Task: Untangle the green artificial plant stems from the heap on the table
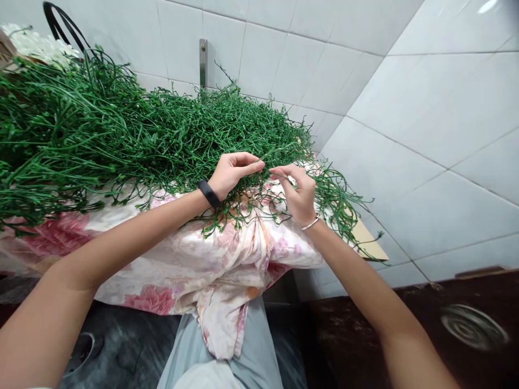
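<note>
Head cam: left hand [237, 174] pinches a green stem [279, 151] toward the right end of the surface [371, 243]; right hand [300, 195] has fingers closed, looks like on a thin stalk [279, 173]. Tangled pile [227, 127] could snag either if tugged carelessly.

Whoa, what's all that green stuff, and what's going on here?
A person is handling thin green stems from up close. The left hand pinches a thin stem at its fingertips. The right hand is just beside it, fingertips pinched too, but whatever they hold is too small to make out. A big tangled green pile lies behind the hands, and some strands spill over a flowery cloth.
</note>
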The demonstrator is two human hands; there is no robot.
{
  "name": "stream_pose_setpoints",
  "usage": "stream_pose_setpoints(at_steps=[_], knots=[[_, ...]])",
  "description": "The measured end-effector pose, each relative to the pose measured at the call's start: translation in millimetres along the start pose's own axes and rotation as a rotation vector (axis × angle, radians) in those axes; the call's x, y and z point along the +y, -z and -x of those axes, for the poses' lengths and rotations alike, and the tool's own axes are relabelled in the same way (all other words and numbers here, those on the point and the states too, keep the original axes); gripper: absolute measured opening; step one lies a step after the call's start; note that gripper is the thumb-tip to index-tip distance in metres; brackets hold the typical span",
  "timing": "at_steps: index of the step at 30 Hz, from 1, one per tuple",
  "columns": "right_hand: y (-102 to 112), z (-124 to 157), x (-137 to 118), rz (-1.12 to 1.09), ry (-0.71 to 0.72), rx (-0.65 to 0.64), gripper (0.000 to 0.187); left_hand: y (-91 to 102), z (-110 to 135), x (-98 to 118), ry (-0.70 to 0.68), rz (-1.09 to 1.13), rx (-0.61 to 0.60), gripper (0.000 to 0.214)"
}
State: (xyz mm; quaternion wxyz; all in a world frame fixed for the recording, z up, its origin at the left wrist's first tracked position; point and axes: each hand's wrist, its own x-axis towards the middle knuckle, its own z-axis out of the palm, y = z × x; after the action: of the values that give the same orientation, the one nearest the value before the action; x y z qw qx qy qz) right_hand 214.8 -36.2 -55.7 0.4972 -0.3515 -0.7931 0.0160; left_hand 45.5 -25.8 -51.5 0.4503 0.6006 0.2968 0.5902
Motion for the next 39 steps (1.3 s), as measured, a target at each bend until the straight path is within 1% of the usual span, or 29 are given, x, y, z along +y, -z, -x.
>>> stream_pose_setpoints(at_steps=[4,8,10,11,13,15,17,20,22,23,25,28,31,35,37,39], knots=[[1.3,0.7,-1.9,-0.065,-0.096,0.045,0.022,-0.2,1.4,1.4,0.042,0.004,-0.041,0.021],[-1.9,0.8,1.9,-0.171,-0.181,0.136,0.021,-0.6,2.4,2.5,0.078,0.001,-0.064,0.02],[-2.9,0.4,4.8,-0.166,-0.169,0.198,0.016,-0.8,2.1,2.3,0.08,0.01,-0.058,0.02],[-2.9,0.3,5.8,-0.142,-0.148,0.231,0.018,-0.8,1.9,2.0,0.078,0.015,-0.051,0.02],[-1.7,0.4,6.4,-0.058,-0.094,0.309,0.029,-0.8,1.2,1.5,0.074,0.023,-0.032,0.02],[0.5,1.6,5.6,0.039,-0.021,0.364,0.033,-0.9,0.6,1.0,0.072,0.034,-0.009,0.019],[2.8,4.5,4.2,0.13,0.083,0.331,0.029,-1.2,0.1,0.7,0.061,0.043,0.014,0.018],[4.7,10.7,1.8,0.212,0.255,0.207,0.023,-1.9,-0.3,0.7,0.042,0.031,0.059,0.015],[4.2,13.8,-0.5,0.249,0.315,0.207,0.025,-2.3,-0.3,1.1,0.033,0.017,0.087,0.015],[3.3,14.6,-1.8,0.278,0.32,0.216,0.026,-2.3,-0.1,1.5,0.03,0.017,0.096,0.014],[0.7,14.5,-4.3,0.359,0.316,0.187,0.027,-2.3,0.4,2.8,0.032,0.025,0.088,0.014],[-3.9,12.2,-6.1,0.495,0.344,0.108,0.025,-2.0,1.6,5.0,0.065,0.027,0.016,0.015],[-6.1,11.0,-4.4,0.579,0.347,0.118,0.023,-1.9,2.7,6.0,0.103,0.016,-0.069,0.017],[-4.7,12.1,-1.2,0.618,0.284,0.087,0.017,-2.6,4.0,5.0,0.143,0.019,-0.154,0.019],[-3.3,12.4,-1.8,0.602,0.268,0.055,0.016,-3.2,4.5,4.6,0.158,0.025,-0.163,0.02],[-2.2,12.0,-4.1,0.564,0.252,0.02,0.018,-3.9,4.8,4.5,0.164,0.042,-0.144,0.02]])
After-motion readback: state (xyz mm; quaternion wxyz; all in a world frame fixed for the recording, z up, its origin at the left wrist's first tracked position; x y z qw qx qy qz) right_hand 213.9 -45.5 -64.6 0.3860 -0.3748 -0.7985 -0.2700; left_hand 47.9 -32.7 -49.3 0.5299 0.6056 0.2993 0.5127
